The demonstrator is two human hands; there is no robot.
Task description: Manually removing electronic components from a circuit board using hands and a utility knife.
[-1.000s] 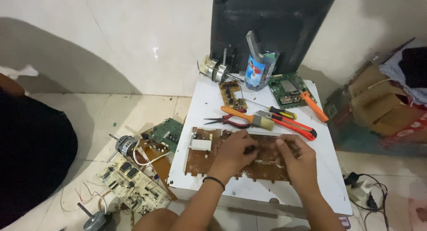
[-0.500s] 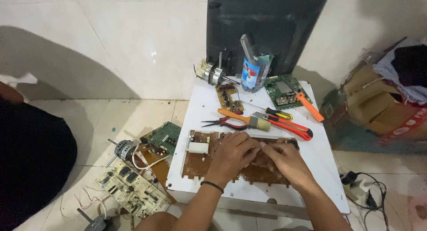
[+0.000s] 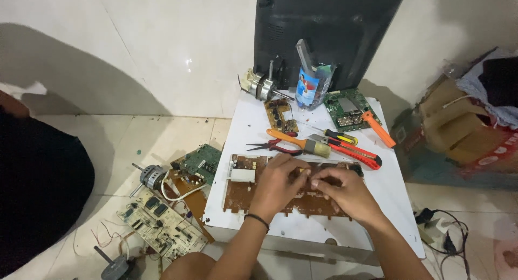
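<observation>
Hands drawn together: left hand [image 3: 279,184], right hand [image 3: 345,192] meet atop brown circuit board [image 3: 243,191]

White tiled walls [image 3: 135,48], perhaps glossy.

A black screen [image 3: 329,29] leans against the wall behind the table [image 3: 243,123]. A blue-and-white packet [image 3: 312,86] stands at its foot. A brown carton [image 3: 458,134] sits right of the table.
</observation>
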